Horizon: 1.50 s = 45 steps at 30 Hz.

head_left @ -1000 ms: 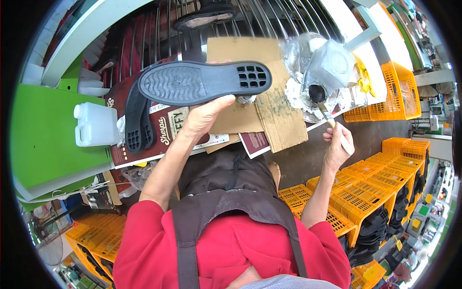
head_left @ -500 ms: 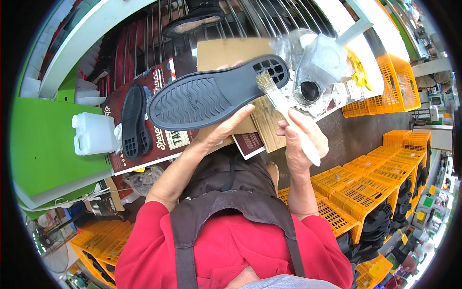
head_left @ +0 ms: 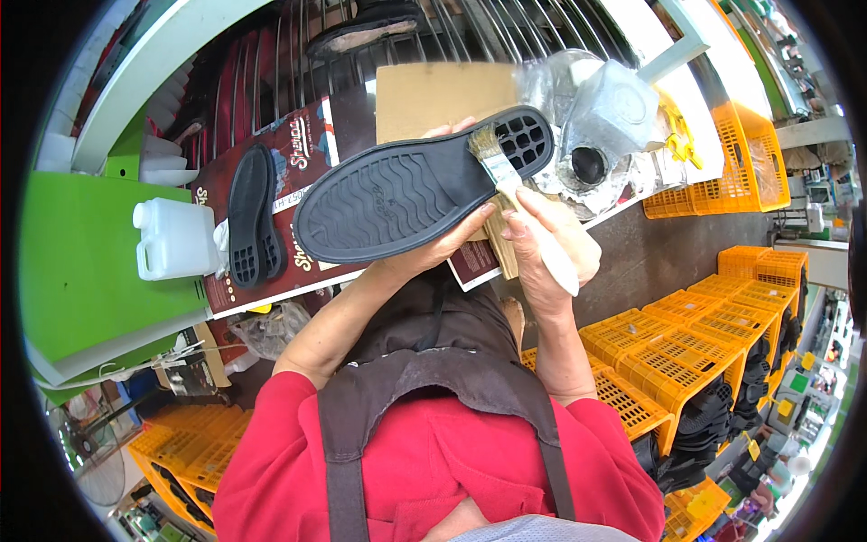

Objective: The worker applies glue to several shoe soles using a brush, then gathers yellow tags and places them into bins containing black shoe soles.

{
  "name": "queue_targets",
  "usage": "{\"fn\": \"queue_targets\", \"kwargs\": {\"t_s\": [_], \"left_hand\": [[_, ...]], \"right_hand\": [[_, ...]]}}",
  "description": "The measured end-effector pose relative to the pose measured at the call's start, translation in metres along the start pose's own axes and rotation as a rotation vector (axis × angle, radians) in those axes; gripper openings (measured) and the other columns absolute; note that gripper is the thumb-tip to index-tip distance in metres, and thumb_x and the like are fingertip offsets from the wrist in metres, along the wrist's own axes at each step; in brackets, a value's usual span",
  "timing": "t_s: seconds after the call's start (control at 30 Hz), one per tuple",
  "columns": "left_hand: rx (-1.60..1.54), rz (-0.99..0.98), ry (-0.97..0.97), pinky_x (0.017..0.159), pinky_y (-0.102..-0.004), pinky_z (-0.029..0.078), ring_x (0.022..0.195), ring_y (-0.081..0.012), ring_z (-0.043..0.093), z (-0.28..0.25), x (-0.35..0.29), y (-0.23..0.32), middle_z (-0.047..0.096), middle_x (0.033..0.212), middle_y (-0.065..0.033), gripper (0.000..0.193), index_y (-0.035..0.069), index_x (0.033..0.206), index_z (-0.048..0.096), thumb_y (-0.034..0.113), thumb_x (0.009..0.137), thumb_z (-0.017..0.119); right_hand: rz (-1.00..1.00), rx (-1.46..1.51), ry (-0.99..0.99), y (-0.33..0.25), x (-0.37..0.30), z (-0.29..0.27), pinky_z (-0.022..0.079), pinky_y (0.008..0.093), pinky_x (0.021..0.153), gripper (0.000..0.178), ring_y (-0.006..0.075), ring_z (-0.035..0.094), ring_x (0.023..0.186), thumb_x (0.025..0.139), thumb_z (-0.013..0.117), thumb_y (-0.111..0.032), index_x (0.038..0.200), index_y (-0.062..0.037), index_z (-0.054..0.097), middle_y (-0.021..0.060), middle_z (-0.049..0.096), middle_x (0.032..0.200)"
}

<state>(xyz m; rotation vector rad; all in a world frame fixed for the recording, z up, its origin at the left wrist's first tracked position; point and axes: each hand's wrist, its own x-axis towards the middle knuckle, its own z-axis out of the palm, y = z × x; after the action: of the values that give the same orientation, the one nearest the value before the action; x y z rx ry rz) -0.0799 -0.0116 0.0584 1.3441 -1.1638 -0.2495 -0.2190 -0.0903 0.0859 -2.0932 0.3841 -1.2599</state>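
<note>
Single head-worn fisheye view, looking steeply down, close over the raised hands and cluttered dark workbench (head_left: 632, 262).

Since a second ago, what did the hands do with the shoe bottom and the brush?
The right hand brought the brush from the tin on the right over to the black sole; its bristles now touch the heel end. The left hand tilted the sole but kept holding it. The second sole and white jug stayed put.

Green worktop (head_left: 81, 262), yellow crates (head_left: 695, 343), dark floor (head_left: 650, 257).
</note>
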Motion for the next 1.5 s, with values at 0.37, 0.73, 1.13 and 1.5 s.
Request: {"fn": "queue_targets", "kwargs": {"t_s": [0.37,0.73,1.13,1.5], "left_hand": [[0.068,0.066,0.019,0.104,-0.0349,0.031,0.126,-0.0227,0.041,0.000,-0.005,-0.007,0.044,0.136,-0.0129,0.067,0.001,0.132,0.037,0.013,0.077,0.073],[-0.524,-0.114,0.060,0.106,-0.0359,0.030,0.129,-0.0241,0.037,0.008,-0.015,-0.031,0.035,0.140,-0.0178,0.081,0.001,0.138,0.023,0.019,0.077,0.073],[-0.278,-0.038,0.070,0.112,-0.0374,0.017,0.134,-0.0236,0.030,0.016,-0.024,-0.052,0.033,0.142,-0.0151,0.077,0.002,0.140,0.021,0.029,0.083,0.064],[-0.392,-0.069,0.069,0.112,-0.0367,0.020,0.132,-0.0202,0.030,0.022,-0.034,-0.056,0.039,0.138,-0.0088,0.065,0.006,0.138,0.027,0.025,0.086,0.061]], "right_hand": [[0.006,0.068,-0.057,-0.012,0.000,0.015,0.049,0.0225,0.056,0.023,0.0134,0.062,0.061,0.080,0.069,-0.005,0.098,0.0085,0.064,0.0141,0.066,0.077],[0.105,0.118,-0.093,-0.024,-0.001,0.034,0.052,0.0309,0.062,0.014,0.0235,0.065,0.068,0.071,0.073,-0.003,0.084,-0.0008,0.068,0.0131,0.068,0.086],[0.026,0.175,-0.148,-0.028,0.003,0.049,0.053,0.0298,0.063,0.015,0.0219,0.067,0.073,0.072,0.073,-0.004,0.087,-0.0026,0.068,0.0116,0.068,0.089],[0.012,0.260,-0.187,-0.042,0.007,0.060,0.048,0.0258,0.058,0.017,0.0176,0.063,0.061,0.077,0.070,-0.004,0.089,0.0074,0.066,0.0147,0.068,0.082]]}}
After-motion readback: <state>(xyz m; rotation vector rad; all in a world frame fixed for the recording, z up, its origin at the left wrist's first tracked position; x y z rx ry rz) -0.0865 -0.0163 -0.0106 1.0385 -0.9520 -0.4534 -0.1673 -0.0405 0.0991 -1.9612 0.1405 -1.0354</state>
